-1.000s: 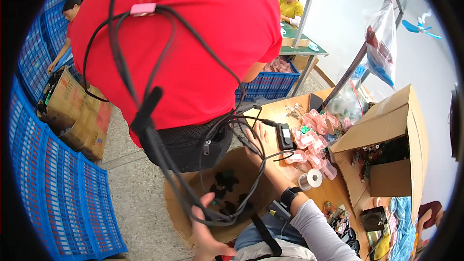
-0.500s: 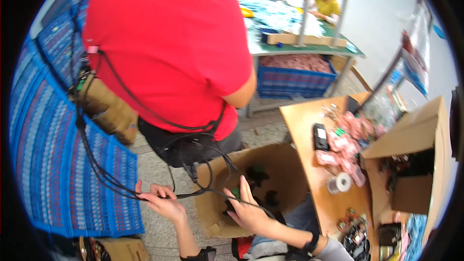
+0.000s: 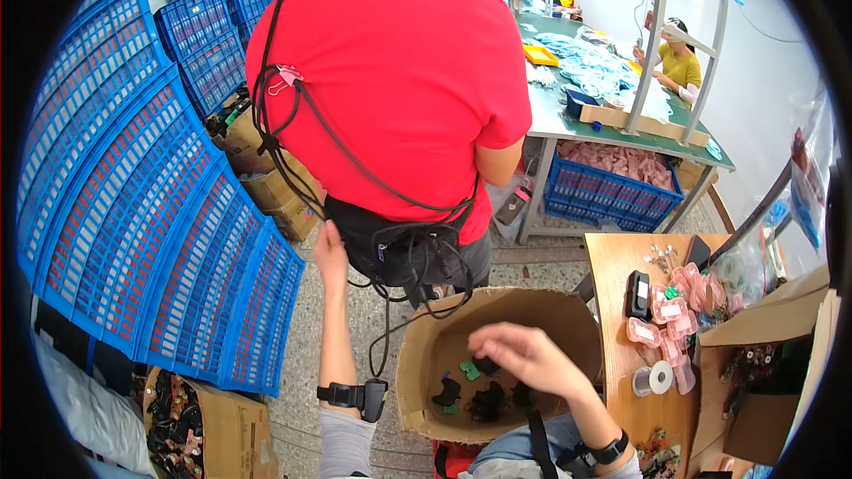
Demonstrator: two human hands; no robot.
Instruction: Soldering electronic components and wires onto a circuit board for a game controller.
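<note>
since half a second ago our left hand (image 3: 330, 253) rose to the black waist pack (image 3: 390, 244), loosely touching it; our right hand (image 3: 524, 357), empty and half-open, hovers over the cardboard box (image 3: 417, 390). we judge cable tidying; next needs a pinch.

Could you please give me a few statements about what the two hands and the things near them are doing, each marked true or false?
1. The left hand reaches up to the black pouch at the waist of the person in the red shirt. True.
2. The right hand rests flat on the wooden table. False: it hovers over the open cardboard box.
3. The cardboard box holds small black and green parts. True.
4. The stacked crates on the left are yellow. False: they are blue.
5. A roll of tape lies on the wooden table. True.
</note>
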